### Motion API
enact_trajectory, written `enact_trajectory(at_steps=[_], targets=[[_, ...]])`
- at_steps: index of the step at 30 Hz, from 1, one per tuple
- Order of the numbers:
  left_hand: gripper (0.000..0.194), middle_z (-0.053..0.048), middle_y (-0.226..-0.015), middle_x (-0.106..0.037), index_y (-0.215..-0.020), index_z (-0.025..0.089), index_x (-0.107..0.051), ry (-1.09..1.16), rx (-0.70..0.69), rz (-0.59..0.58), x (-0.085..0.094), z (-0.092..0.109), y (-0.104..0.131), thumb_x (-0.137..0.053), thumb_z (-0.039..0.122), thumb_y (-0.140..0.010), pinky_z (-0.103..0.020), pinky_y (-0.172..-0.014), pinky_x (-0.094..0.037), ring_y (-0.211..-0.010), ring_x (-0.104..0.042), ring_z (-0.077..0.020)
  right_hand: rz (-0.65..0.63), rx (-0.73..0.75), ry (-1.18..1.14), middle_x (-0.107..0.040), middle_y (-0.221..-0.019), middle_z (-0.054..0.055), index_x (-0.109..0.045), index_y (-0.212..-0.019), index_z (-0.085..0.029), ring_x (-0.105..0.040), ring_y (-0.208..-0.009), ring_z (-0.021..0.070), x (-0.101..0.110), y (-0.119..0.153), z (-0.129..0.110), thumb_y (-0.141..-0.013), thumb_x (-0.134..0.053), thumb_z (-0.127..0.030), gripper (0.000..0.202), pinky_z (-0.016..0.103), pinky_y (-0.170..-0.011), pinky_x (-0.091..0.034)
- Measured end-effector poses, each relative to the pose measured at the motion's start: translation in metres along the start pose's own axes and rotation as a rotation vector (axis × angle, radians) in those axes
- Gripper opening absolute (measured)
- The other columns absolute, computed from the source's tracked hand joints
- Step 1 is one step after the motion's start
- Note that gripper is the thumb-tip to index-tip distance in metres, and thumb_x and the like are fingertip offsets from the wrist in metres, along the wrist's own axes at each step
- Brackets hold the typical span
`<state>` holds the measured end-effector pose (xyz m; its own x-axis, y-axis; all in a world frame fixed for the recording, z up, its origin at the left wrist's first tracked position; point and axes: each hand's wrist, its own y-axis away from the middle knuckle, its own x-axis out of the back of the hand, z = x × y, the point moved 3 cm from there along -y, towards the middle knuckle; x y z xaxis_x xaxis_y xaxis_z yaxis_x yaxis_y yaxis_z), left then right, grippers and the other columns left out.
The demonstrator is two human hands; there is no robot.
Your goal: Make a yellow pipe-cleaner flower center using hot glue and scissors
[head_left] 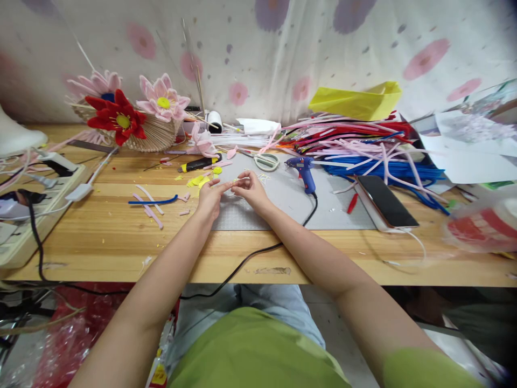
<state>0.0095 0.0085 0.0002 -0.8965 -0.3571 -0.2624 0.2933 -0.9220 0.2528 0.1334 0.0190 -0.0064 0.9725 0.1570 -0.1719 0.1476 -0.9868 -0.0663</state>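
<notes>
My left hand [210, 198] and my right hand [249, 189] meet over the left part of the grey cutting mat [266, 210]. Their fingertips are pinched together around something too small to make out. Just behind my left hand lie yellow scraps [196, 181]. A yellow and black cutter [200, 164] rests beyond them. Grey-handled scissors [265, 161] lie behind my right hand. To the right of it is a blue glue gun [301, 171] on the mat, its black cord running under my right forearm.
Red and pink flowers [123, 121] stand at the back left, near a power strip [44, 210]. Pink and blue fuzzy stems [375, 164] are heaped at the back right. A phone [386, 201] lies right of the mat, with a plastic cup [484, 223] farther right.
</notes>
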Motion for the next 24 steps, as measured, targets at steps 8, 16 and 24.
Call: enact_trajectory(at_steps=[8, 16, 24], targets=[[0.048, 0.003, -0.064, -0.057, -0.078, 0.017, -0.049, 0.018, 0.005, 0.006, -0.0011, 0.0017, 0.0009, -0.080, 0.016, -0.042, -0.025, -0.062, -0.034, -0.064, -0.053, -0.0109, -0.039, -0.027, -0.048, -0.062, -0.065, -0.009, -0.039, -0.087, -0.023, -0.061, -0.061, 0.0096, -0.0037, 0.0014, 0.0011, -0.053, -0.072, -0.028, 0.048, 0.025, -0.063, -0.045], [0.046, 0.004, -0.067, -0.053, -0.074, 0.018, -0.049, 0.051, -0.014, 0.001, -0.0018, 0.0008, -0.0014, -0.081, 0.018, -0.040, -0.024, -0.062, -0.034, -0.064, -0.049, -0.0088, -0.020, -0.037, -0.023, -0.061, -0.061, -0.010, -0.039, -0.087, -0.023, -0.061, -0.059, 0.0102, -0.0012, 0.0015, 0.0018, -0.056, -0.071, -0.031, 0.046, 0.024, -0.060, -0.046], [0.050, 0.003, -0.071, -0.056, -0.077, 0.017, -0.050, 0.065, 0.013, 0.002, 0.0006, 0.0060, -0.0038, -0.083, 0.017, -0.040, -0.023, -0.059, -0.032, -0.067, -0.053, -0.0093, 0.020, -0.033, -0.034, -0.062, -0.061, -0.010, -0.040, -0.086, -0.023, -0.061, -0.058, 0.0101, 0.0040, -0.0003, 0.0028, -0.056, -0.071, -0.031, 0.044, 0.024, -0.059, -0.045]])
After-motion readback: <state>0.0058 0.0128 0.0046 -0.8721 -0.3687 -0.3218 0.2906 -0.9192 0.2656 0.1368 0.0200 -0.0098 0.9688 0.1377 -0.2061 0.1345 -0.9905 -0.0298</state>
